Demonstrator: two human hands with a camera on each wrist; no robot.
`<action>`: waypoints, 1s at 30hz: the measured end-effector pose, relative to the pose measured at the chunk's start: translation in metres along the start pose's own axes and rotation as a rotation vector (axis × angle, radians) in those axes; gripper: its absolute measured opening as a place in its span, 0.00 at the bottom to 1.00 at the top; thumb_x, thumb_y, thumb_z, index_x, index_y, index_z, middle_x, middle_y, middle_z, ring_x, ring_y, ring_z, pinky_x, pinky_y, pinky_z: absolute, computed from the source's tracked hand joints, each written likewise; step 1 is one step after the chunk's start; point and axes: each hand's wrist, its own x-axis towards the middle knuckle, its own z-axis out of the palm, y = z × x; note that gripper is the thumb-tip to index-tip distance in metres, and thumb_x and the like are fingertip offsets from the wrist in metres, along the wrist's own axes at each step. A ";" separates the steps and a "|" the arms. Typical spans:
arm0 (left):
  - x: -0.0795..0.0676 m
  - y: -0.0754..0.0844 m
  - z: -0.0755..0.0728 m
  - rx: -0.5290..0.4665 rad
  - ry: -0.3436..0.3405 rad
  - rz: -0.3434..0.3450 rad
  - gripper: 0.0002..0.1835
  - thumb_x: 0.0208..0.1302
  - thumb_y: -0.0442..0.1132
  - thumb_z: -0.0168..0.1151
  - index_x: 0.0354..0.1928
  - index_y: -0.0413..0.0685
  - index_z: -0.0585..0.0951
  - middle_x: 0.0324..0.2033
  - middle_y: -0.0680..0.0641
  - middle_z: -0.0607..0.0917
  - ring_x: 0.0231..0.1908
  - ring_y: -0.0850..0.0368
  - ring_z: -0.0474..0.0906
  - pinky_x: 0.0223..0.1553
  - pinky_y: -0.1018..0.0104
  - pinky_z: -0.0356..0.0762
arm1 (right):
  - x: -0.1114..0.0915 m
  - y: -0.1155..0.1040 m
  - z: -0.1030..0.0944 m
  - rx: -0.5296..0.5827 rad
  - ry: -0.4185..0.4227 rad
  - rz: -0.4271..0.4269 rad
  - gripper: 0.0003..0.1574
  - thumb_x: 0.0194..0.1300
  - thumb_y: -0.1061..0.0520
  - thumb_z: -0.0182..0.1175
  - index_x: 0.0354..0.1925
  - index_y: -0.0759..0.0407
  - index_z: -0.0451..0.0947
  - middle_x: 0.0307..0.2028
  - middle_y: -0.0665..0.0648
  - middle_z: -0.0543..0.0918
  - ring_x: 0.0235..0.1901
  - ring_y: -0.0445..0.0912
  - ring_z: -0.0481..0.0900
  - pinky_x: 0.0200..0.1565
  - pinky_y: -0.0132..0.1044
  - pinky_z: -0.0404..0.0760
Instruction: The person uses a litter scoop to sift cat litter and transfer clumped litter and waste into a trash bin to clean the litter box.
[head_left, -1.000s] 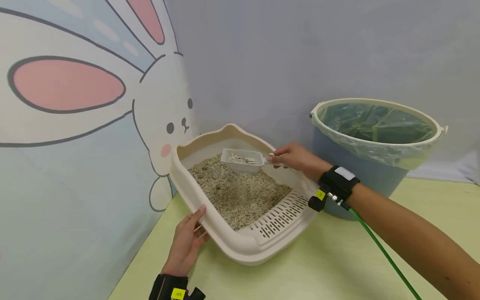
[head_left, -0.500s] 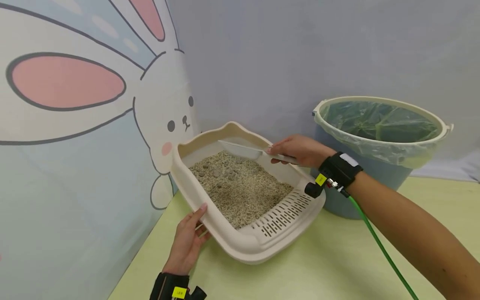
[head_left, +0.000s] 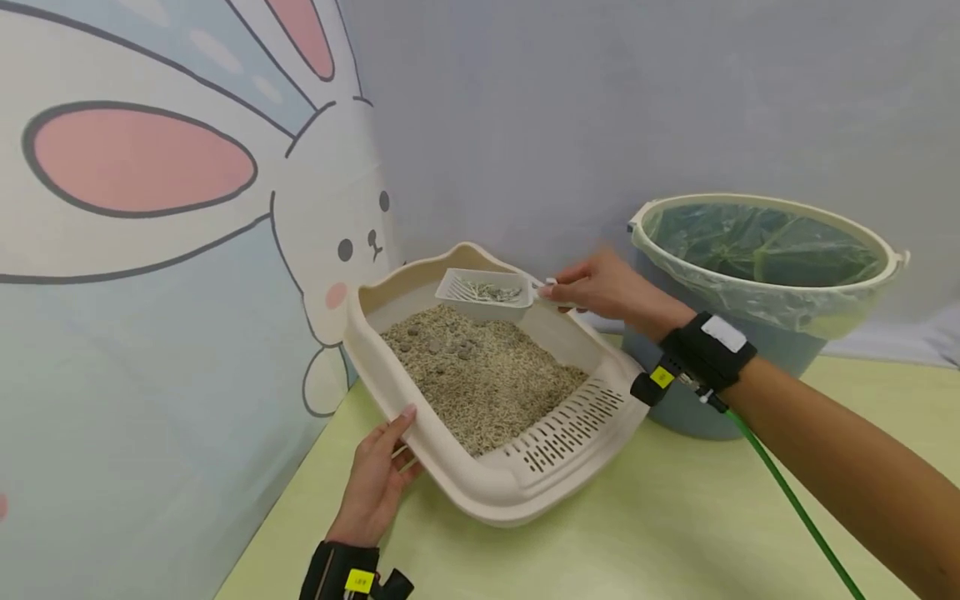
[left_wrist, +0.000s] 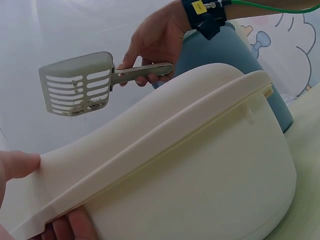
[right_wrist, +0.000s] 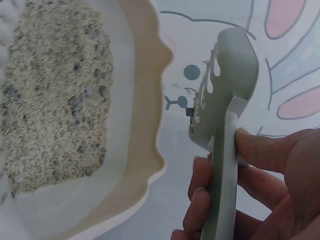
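A cream litter box (head_left: 465,487) holds beige litter (head_left: 487,383) with grey clumps among it. My left hand (head_left: 375,479) grips the box's near left rim, thumb on top and fingers beneath, as the left wrist view also shows. Above the far part of the litter, my right hand (head_left: 611,292) holds a slotted litter scoop (right_wrist: 225,165) by its handle. The scoop's basket (left_wrist: 77,85) faces up and carries a small heap of litter bits. In the right wrist view my thumb and fingers wrap round the handle.
A blue bucket (head_left: 783,321) with a clear plastic liner (head_left: 750,242) stands to the right, just behind my right wrist. The box rests on a pale green tabletop (head_left: 600,550). A wall with a painted rabbit (head_left: 330,225) rises close on the left.
The scoop tipped edge-on half a second ago and is now level again, slightly higher, with less litter in it. My left hand keeps its place on the rim.
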 end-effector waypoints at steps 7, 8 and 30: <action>0.002 -0.001 0.001 0.007 0.001 -0.006 0.35 0.54 0.55 0.67 0.56 0.40 0.70 0.48 0.42 0.74 0.41 0.52 0.76 0.37 0.64 0.79 | -0.022 0.028 0.035 -0.446 0.248 -0.228 0.16 0.64 0.47 0.61 0.45 0.55 0.84 0.35 0.59 0.86 0.16 0.45 0.72 0.17 0.39 0.67; 0.002 -0.002 0.002 0.009 0.000 -0.009 0.35 0.54 0.55 0.67 0.56 0.40 0.69 0.48 0.42 0.74 0.41 0.52 0.76 0.37 0.64 0.79 | -0.025 0.031 0.039 -0.527 0.302 -0.272 0.15 0.62 0.48 0.63 0.44 0.54 0.84 0.31 0.57 0.87 0.15 0.44 0.70 0.14 0.39 0.67; 0.004 -0.003 0.000 0.002 0.009 -0.012 0.36 0.52 0.56 0.68 0.56 0.41 0.70 0.48 0.42 0.73 0.42 0.52 0.76 0.35 0.65 0.79 | -0.038 0.041 0.040 -0.746 0.520 -0.436 0.11 0.62 0.48 0.63 0.37 0.54 0.82 0.12 0.51 0.73 0.07 0.42 0.59 0.07 0.39 0.57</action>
